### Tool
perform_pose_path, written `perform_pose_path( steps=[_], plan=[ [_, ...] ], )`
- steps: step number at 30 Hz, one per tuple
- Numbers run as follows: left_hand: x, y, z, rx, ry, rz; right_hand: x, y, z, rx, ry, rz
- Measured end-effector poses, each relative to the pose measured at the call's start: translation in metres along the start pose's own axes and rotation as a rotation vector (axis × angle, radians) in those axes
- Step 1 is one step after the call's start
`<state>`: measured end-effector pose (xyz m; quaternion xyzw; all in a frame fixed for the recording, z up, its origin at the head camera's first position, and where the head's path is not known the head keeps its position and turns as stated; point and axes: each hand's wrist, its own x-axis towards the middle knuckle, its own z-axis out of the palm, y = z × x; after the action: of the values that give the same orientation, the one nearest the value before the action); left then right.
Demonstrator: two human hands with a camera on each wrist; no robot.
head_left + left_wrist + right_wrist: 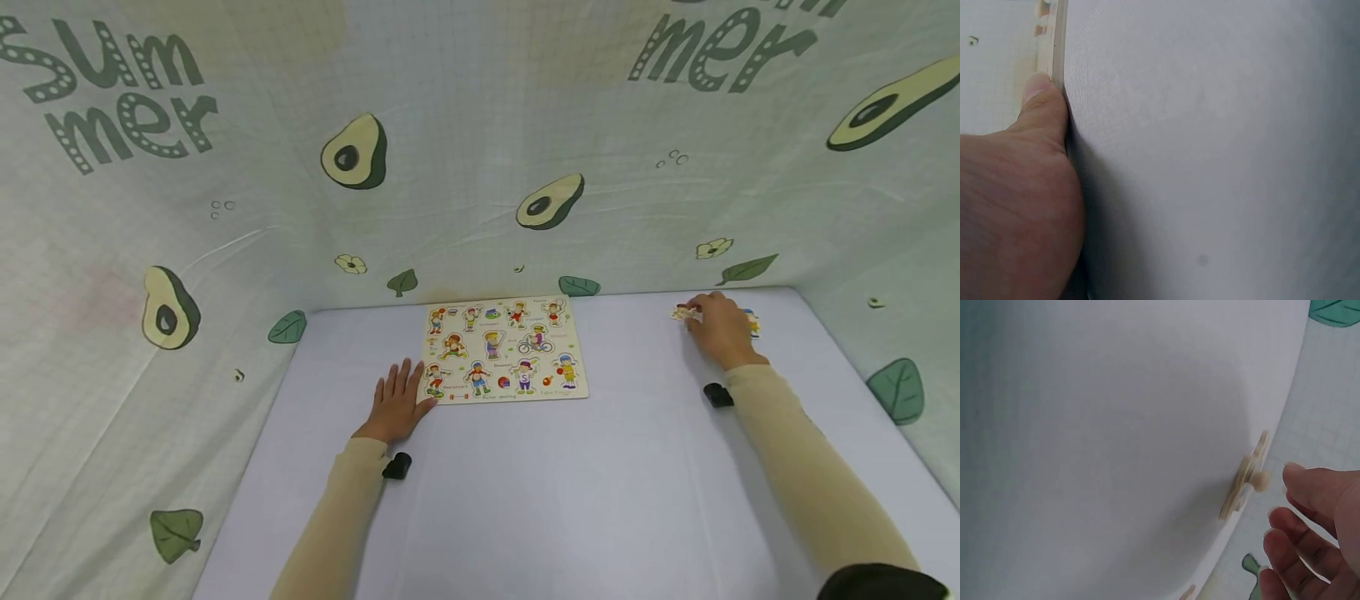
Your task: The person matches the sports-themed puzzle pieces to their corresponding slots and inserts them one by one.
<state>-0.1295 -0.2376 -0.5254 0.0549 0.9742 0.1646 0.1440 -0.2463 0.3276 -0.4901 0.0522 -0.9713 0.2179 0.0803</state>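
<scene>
A flat puzzle board with colourful sports figures lies at the back of the table. My left hand rests spread at its lower left corner; in the left wrist view the thumb touches the board's edge. Far to the right, my right hand hovers beside a wooden puzzle piece with a small round knob. In the right wrist view its fingers are loosely bent, with a gap between the thumb and the knob. Another piece shows partly behind this hand.
The white table runs back to a hanging cloth printed with avocados and leaves. Part of another wooden piece shows at the bottom of the right wrist view. A dark object sits at the lower right corner of the head view.
</scene>
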Motion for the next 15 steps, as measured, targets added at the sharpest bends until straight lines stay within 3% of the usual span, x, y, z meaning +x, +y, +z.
perform_pose_path(
  steps=[8,15],
  plan=[
    [-0.0017,0.0023,-0.0021,-0.021,-0.001,0.004,0.0047,0.0057,-0.0023,-0.005,-0.050,0.013],
    [0.0024,-0.0056,0.0048,0.004,0.019,0.011,0.0064,0.0076,0.0002,-0.005,-0.069,0.035]
  ],
)
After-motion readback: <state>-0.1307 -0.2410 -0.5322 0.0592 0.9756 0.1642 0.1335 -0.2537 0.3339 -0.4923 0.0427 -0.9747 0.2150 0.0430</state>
